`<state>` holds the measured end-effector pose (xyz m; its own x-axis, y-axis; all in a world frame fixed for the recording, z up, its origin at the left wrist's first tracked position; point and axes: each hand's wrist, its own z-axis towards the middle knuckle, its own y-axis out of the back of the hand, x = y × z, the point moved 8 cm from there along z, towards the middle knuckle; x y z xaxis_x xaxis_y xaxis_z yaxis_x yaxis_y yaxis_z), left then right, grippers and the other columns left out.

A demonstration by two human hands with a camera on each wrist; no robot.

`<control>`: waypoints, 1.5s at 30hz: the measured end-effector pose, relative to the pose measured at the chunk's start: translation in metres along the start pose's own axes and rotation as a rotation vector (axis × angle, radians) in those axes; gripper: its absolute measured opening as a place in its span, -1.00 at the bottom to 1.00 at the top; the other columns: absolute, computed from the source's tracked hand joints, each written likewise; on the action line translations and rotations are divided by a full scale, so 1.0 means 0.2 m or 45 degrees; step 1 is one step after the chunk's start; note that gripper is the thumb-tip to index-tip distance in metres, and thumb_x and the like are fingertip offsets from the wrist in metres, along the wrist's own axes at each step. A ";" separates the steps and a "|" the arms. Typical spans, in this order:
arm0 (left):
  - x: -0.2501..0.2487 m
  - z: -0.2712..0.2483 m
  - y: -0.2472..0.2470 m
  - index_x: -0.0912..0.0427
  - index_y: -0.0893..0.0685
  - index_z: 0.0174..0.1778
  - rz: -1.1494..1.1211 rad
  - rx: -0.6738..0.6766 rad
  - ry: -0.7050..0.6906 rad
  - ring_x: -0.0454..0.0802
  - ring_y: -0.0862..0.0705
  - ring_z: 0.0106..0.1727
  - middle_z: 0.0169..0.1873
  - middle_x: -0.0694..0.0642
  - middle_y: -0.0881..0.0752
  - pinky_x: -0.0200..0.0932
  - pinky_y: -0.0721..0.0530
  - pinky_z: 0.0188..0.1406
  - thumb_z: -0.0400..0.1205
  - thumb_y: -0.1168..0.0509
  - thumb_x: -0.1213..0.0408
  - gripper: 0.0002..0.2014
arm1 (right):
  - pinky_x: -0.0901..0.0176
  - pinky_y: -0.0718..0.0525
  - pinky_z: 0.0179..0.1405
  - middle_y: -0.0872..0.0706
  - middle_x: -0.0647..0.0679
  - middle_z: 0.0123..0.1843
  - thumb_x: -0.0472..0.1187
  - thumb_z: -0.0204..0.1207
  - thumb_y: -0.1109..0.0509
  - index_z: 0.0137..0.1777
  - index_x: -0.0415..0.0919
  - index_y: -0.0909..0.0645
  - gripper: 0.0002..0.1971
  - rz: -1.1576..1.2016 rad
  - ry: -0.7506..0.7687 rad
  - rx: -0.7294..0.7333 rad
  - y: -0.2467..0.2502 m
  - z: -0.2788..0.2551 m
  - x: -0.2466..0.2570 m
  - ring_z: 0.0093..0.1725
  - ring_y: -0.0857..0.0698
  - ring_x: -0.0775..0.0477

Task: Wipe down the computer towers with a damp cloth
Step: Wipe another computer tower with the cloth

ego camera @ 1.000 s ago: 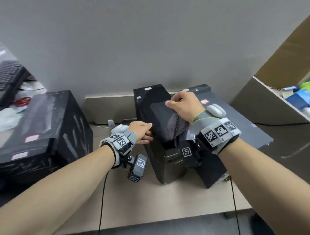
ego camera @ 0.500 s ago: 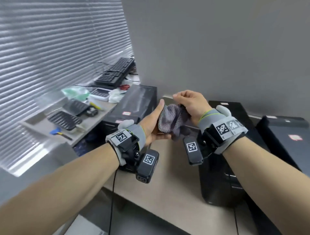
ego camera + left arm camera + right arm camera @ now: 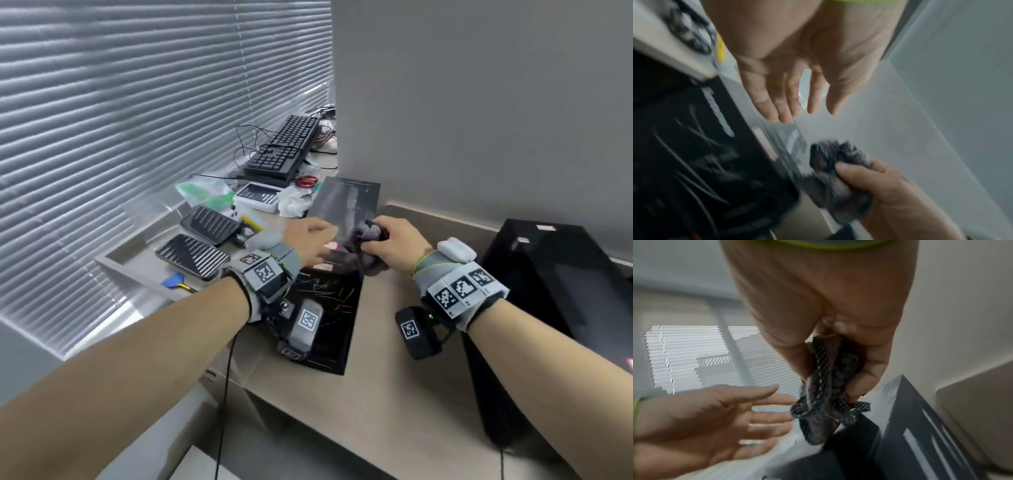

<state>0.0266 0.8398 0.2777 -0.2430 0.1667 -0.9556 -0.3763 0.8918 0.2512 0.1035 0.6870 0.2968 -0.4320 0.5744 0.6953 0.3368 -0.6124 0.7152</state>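
A black computer tower [image 3: 346,212] with a glossy top stands on the beige desk by the window sill. My right hand [image 3: 394,245] grips a bunched dark grey mesh cloth [image 3: 368,234] over the tower's right edge; the cloth [image 3: 826,395] hangs from the curled fingers, and it shows again in the left wrist view [image 3: 838,165]. My left hand [image 3: 313,241] hovers over the same tower with straight, spread fingers [image 3: 781,104] and holds nothing. A second black tower [image 3: 555,274] stands at the right, beside my right forearm.
The sill at left holds a black keyboard [image 3: 287,147], two dark ribbed pads [image 3: 200,240], a white tray [image 3: 257,197], plastic bags, red scissors [image 3: 305,181] and a blue-handled tool [image 3: 174,281]. Blinds cover the window. A grey wall [image 3: 479,120] rises behind the towers.
The view has swung left from the middle towers to the leftmost one. My left hand has let go of the cloth and opened; my right hand carried the cloth over this tower.
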 end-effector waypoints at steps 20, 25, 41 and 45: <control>0.57 0.10 0.13 -0.04 -0.45 0.52 -0.042 -0.052 0.533 0.16 -0.59 0.34 0.44 0.05 -0.53 -0.02 -0.79 -0.20 0.59 -0.32 -0.11 -0.43 | 0.08 -0.63 -0.10 -0.64 -0.05 -0.02 0.05 0.17 -0.64 0.04 -0.13 -0.56 -0.49 -0.485 -0.018 0.390 -0.33 0.04 -0.05 -0.06 -0.64 -0.10; 0.54 0.07 0.04 0.00 -0.41 0.56 -0.043 0.001 0.512 0.20 -0.59 0.36 0.46 0.07 -0.52 0.08 -0.79 -0.05 0.62 -0.32 -0.07 -0.41 | 0.16 -0.51 -0.18 -0.63 -0.02 -0.09 0.00 0.17 -0.66 0.00 -0.14 -0.56 -0.52 -0.489 -0.041 0.359 -0.25 -0.03 -0.09 -0.07 -0.62 -0.10; 0.39 -0.02 -0.11 0.25 -0.56 0.40 0.126 0.009 0.413 0.13 -0.60 0.03 0.24 0.27 -0.65 0.21 -0.71 0.14 0.69 -0.25 0.15 -0.61 | 0.03 -0.69 0.00 -0.71 -0.08 0.03 0.23 0.28 -0.50 0.12 -0.11 -0.58 -0.47 -0.510 -0.069 0.244 -0.15 -0.30 -0.15 -0.03 -0.68 -0.11; 0.35 -0.05 -0.07 0.19 -0.63 0.28 0.058 -0.084 0.391 -0.01 -0.60 -0.13 0.02 0.12 -0.63 -0.12 -0.65 -0.23 0.67 -0.31 0.22 -0.72 | -0.02 -0.61 0.17 -0.56 -0.14 0.22 0.04 0.30 -0.58 0.34 -0.17 -0.33 -0.30 -0.321 -0.078 0.008 0.03 -0.23 -0.10 0.12 -0.62 -0.16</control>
<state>0.0051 0.8354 0.2083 -0.5156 0.0623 -0.8546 -0.4133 0.8556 0.3118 0.0763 0.6466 0.2836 -0.4514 0.7404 0.4981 0.2300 -0.4428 0.8666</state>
